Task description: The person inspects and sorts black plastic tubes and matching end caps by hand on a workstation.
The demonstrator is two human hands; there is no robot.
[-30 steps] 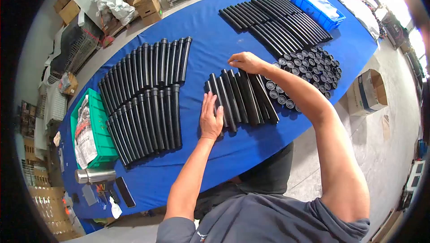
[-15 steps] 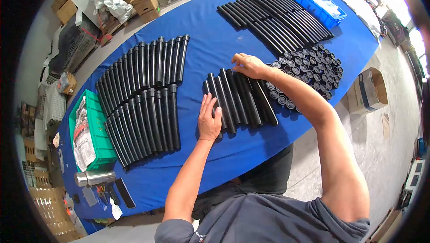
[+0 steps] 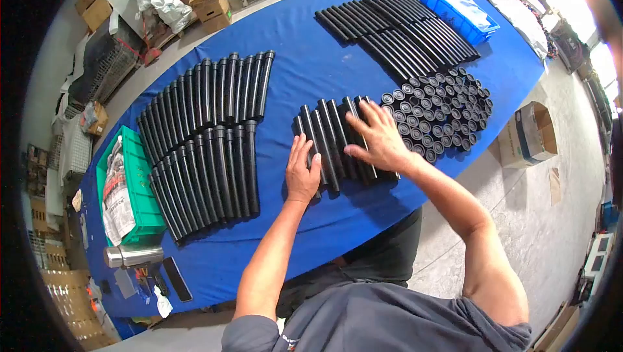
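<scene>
Several plain black tubes (image 3: 328, 147) lie side by side in front of me, their ends uneven. My left hand (image 3: 303, 170) lies flat against the left side of this group, fingers stretched out. Over the group's right part my right hand (image 3: 381, 138) is spread, thumb and fingers apart, covering the middle of the tubes there. Just right of it stands a cluster of round black caps (image 3: 448, 108) with ringed tops. To the left, two rows of capped black tubes (image 3: 214, 92) are laid out neatly.
More black tubes (image 3: 396, 30) lie at the back beside a blue crate (image 3: 477, 32) with plastic in it. A green crate (image 3: 146, 189) with newspaper, a steel flask (image 3: 133, 256) and a phone (image 3: 176, 278) sit at the left. A cardboard box (image 3: 529, 134) stands on the floor at right.
My right hand has come from the tubes' far ends nearer to me and spread open over their right part. The left hand stays at the left side.
</scene>
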